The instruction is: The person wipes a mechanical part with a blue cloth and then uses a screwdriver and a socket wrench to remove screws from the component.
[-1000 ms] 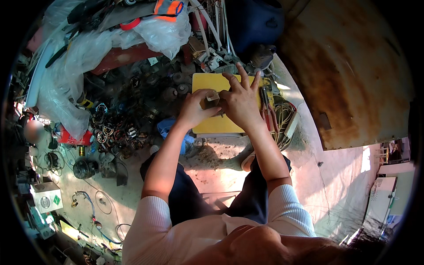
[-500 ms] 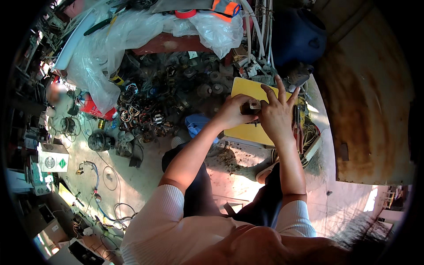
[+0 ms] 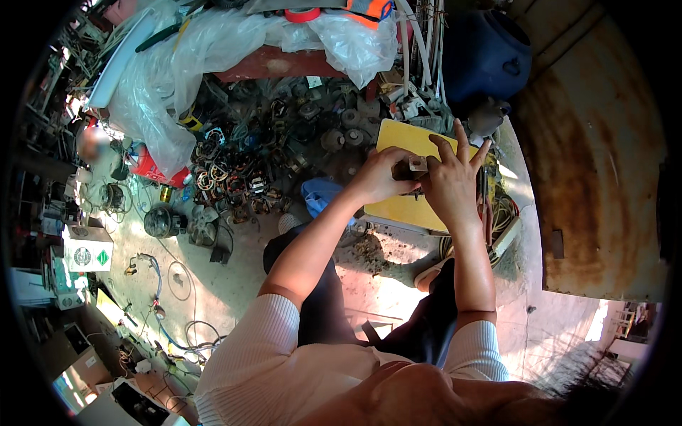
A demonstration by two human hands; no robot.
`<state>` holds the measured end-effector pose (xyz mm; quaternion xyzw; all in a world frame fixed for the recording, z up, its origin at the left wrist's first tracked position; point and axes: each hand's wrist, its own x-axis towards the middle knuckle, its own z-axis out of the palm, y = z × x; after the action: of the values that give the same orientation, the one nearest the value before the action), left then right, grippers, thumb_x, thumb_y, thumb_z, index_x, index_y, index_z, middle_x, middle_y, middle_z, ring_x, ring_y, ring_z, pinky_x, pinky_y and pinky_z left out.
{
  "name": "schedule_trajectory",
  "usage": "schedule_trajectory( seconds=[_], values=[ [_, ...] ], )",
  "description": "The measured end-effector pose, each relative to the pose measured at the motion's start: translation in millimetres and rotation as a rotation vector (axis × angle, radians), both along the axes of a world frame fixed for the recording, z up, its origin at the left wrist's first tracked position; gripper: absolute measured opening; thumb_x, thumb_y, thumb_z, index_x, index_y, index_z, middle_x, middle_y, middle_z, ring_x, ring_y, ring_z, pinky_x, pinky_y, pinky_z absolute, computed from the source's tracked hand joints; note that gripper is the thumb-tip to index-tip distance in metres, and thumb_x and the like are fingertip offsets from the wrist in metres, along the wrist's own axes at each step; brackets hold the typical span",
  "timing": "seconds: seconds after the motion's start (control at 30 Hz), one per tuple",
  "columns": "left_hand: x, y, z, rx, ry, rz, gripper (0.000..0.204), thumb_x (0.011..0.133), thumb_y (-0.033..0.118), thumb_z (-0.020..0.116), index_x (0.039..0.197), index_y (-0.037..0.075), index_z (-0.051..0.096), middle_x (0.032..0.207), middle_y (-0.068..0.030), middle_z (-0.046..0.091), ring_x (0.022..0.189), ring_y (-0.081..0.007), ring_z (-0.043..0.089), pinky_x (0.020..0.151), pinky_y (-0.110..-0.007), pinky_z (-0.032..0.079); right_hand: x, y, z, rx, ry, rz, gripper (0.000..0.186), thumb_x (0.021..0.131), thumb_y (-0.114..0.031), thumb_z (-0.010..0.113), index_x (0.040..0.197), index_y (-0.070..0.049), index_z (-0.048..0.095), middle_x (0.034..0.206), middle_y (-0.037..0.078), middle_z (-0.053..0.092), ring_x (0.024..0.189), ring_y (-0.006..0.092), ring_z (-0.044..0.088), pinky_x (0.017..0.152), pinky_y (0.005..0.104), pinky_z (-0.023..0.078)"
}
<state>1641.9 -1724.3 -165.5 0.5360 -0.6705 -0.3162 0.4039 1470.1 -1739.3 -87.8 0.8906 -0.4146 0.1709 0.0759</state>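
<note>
Dark metal, small and blocky, the part (image 3: 410, 170) sits between my two hands over a yellow board (image 3: 406, 207). A pale square tab shows on its top edge; the rest is hidden by my fingers, so I cannot tell its full shape. My left hand (image 3: 380, 179) is curled closed around the part's left side. My right hand (image 3: 449, 186) presses against its right side with the thumb, while the other fingers spread wide and straight, pointing away from me.

The board is flat, smooth and rectangular, lying on a dusty concrete floor (image 3: 398, 255). Beyond it lies a heap of motor parts (image 3: 241, 177): round grey housings and rings wound with copper-coloured wire, rough and greasy-looking. Crumpled clear plastic sheet (image 3: 177, 64) drapes over a rusty red bench (image 3: 270, 65) behind the heap. A dark blue drum (image 3: 490, 53) stands at the far right, beside a rusted curved metal wall (image 3: 597, 177). A tangle of wires (image 3: 504, 206) lies by the board's right edge.
</note>
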Motion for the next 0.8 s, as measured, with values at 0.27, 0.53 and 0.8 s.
schedule_trajectory(
  seconds=[0.27, 0.53, 0.8],
  values=[
    [-0.1, -1.0, -0.7, 0.009, 0.005, -0.003, 0.056, 0.067, 0.024, 0.087, 0.115, 0.003, 0.067, 0.116, -0.0139, 0.067, 0.111, -0.0273, 0.064, 0.097, -0.036, 0.048, -0.9, 1.5, 1.7, 0.015, -0.023, 0.008, 0.01, 0.075, -0.01, 0.068, 0.083, -0.006, 0.074, 0.13, 0.01, 0.058, 0.146, 0.0387, 0.027, 0.112, 0.0776, 0.004],
    [-0.3, 0.2, 4.5, 0.085, 0.062, -0.018, 0.057, 0.069, 0.025, 0.087, 0.118, 0.004, 0.066, 0.12, -0.0132, 0.066, 0.114, -0.0255, 0.063, 0.099, -0.035, 0.048, -2.2, -1.0, -4.6, 0.0, 0.007, -0.019, 0.017, 0.068, -0.012, 0.076, 0.084, -0.007, 0.075, 0.131, 0.006, 0.058, 0.146, 0.0356, 0.028, 0.112, 0.0765, 0.006],
    [-1.6, 1.2, -0.9, -0.01, 0.068, 0.021, 0.046, 0.068, 0.025, 0.087, 0.105, 0.007, 0.067, 0.109, -0.0104, 0.068, 0.105, -0.0292, 0.064, 0.098, -0.038, 0.045, 0.0, 1.4, -3.5, 0.004, -0.002, -0.015, 0.01, 0.072, -0.011, 0.07, 0.08, -0.007, 0.074, 0.127, 0.01, 0.058, 0.145, 0.0386, 0.029, 0.111, 0.0782, 0.004]
  ],
)
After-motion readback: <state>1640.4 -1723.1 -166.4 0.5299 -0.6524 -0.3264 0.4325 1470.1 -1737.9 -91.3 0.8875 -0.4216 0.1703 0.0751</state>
